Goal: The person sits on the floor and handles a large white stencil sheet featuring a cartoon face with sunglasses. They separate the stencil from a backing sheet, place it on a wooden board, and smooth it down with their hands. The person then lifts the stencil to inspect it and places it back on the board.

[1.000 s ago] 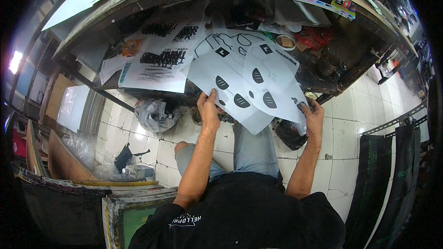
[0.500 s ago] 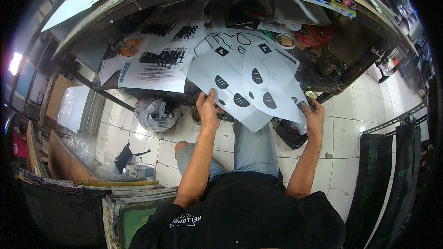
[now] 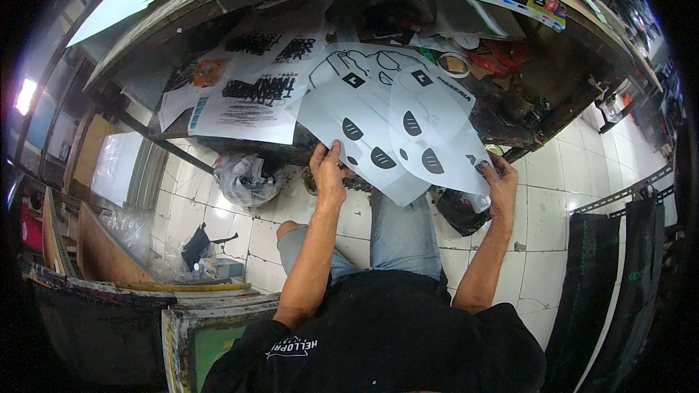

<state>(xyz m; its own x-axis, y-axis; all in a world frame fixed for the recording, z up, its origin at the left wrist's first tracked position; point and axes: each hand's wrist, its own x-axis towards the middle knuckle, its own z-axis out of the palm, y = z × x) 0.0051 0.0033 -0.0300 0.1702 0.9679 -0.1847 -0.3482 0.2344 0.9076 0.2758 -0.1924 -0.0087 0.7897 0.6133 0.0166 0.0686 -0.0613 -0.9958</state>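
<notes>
My left hand [image 3: 329,173] pinches the near left edge of a translucent printed sheet [image 3: 368,138], thumb on top. The sheet carries black oval and eye-shaped marks. A second, similar sheet [image 3: 444,131] overlaps it on the right. My right hand [image 3: 500,182] grips that one by its near right corner, where the film curls. Both sheets slant down from the shelf toward my knees. Under their far ends lies another sheet with a black outline drawing [image 3: 393,56]. What is below the overlap is hidden.
Papers with black lettering [image 3: 244,120] lie on the dark shelf [image 3: 510,127] at left, beside an orange tape roll [image 3: 210,73]. A round tape roll [image 3: 455,65] and red plastic [image 3: 502,57] sit at right. Plastic bags [image 3: 247,180] stand on the tiled floor; framed screens [image 3: 207,349] lean near left.
My right hand has shifted slightly right, drawing the right sheet a little right and toward me. My left hand stays almost in place.
</notes>
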